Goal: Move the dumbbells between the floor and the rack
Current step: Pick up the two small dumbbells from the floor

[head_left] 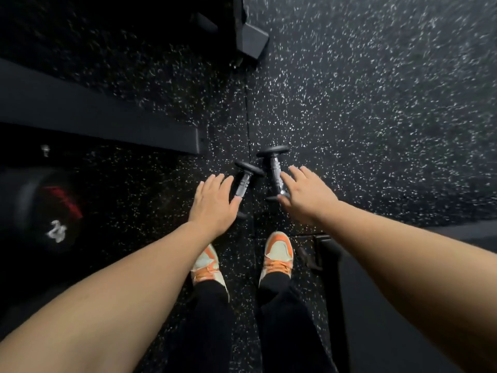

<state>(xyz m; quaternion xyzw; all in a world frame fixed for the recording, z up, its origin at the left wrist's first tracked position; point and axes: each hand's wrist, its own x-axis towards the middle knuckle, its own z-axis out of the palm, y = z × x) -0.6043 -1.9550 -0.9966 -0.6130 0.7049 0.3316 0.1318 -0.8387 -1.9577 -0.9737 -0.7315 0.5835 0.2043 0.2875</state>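
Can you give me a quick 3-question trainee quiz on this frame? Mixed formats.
1. True or false: the left hand is closed around the handle of the left dumbbell.
2. Multiple choice: where do the left dumbbell and the right dumbbell lie? A) on the rack B) on the speckled floor, ahead of the orange shoes C) in the hands, lifted
3. Fill in: the right hand reaches toward the right dumbbell with its fingers ____.

Key
1. False: the fingers are spread and over it, not wrapped.
2. B
3. open (spread)
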